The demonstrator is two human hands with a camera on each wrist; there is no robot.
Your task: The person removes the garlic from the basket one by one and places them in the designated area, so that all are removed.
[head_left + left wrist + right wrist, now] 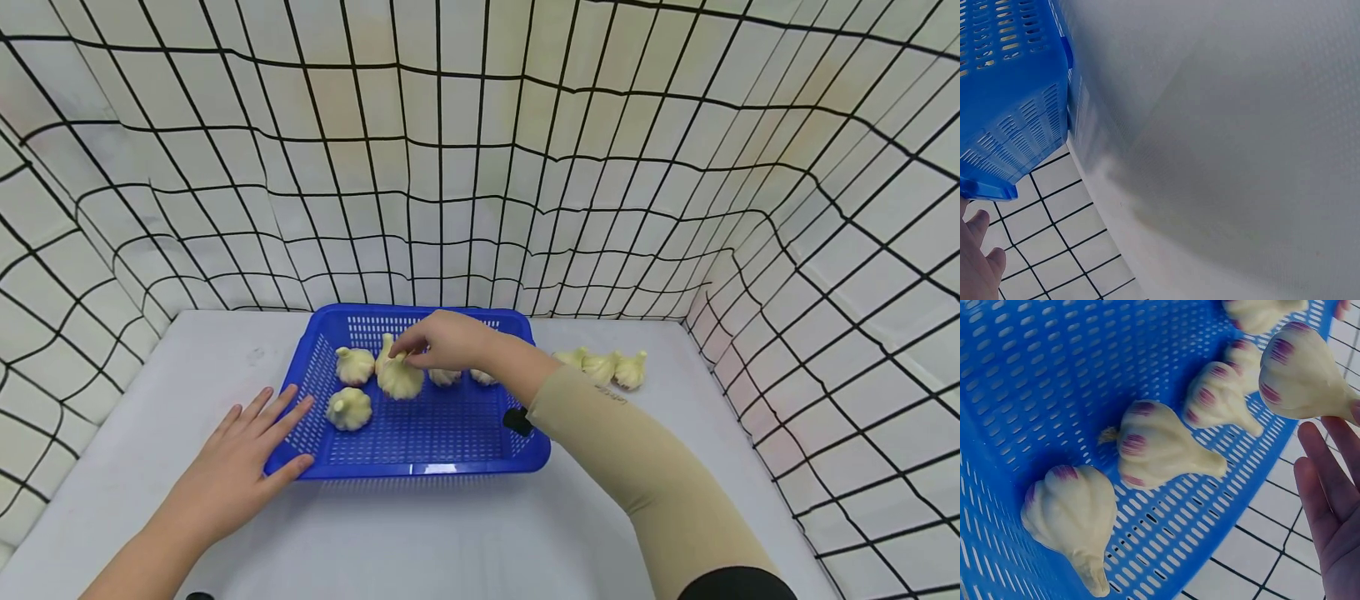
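Observation:
My right hand pinches a garlic bulb by its stem, over the blue plastic basket. In the right wrist view this held bulb has purple marks and its neck runs to the fingertips at the edge. Several other bulbs lie in the basket, among them a bulb at the back left and one nearer the front. With fingers spread, my left hand is at the basket's left rim; whether it presses on the rim I cannot tell. The left wrist view catches only some of its fingers.
On the white table, right of the basket, a few garlic bulbs lie in a row. A black grid net over white sheeting stands behind the table and along both sides.

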